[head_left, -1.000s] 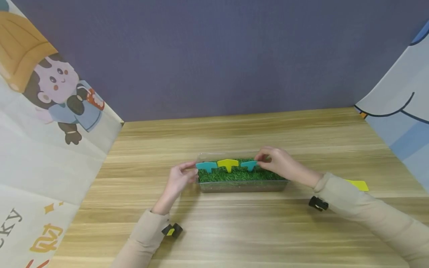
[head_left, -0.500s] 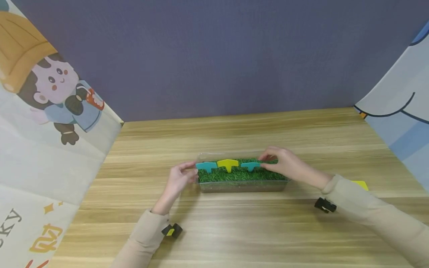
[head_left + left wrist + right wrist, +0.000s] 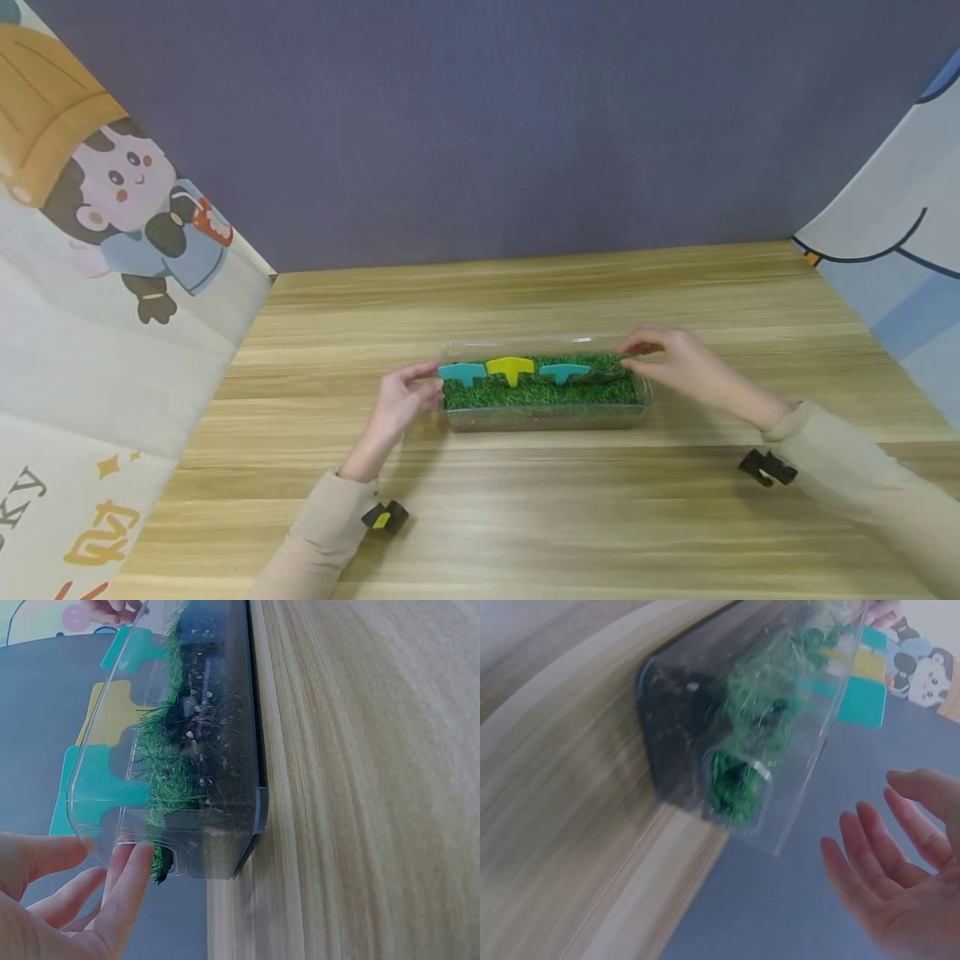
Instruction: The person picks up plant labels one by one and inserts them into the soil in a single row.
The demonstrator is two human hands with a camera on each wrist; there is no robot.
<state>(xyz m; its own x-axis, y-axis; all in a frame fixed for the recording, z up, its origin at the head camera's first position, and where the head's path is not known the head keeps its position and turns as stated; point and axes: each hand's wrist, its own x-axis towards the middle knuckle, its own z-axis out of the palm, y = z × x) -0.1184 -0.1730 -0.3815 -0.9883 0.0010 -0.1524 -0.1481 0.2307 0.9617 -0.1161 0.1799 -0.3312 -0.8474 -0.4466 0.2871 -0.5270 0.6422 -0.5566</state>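
Note:
A clear plastic box [image 3: 547,419] holds dark soil topped with green artificial grass [image 3: 525,394]. Three T-shaped plant labels stand in the grass: a teal label [image 3: 462,372] at the left, a yellow label [image 3: 511,367] beside it, and another teal label [image 3: 564,371] farther right. At the box's left end, my left hand [image 3: 401,400] touches the end wall with fairly straight fingers, as the left wrist view shows. My right hand [image 3: 686,371] is by the box's right end; in the right wrist view its spread fingers hold nothing and are apart from the labels.
The box stands on a wood-grain table [image 3: 570,517] with a dark blue-grey panel [image 3: 525,133] behind. Cartoon-printed cloth [image 3: 150,367] hangs at the left, and another printed sheet [image 3: 911,250] at the right. Black wrist cameras [image 3: 767,467] sit at both sleeves.
My right hand has let go of the right teal label and moved right to the box's end. The yellow piece on the table at right is now hidden by the sleeve. My left hand stays put.

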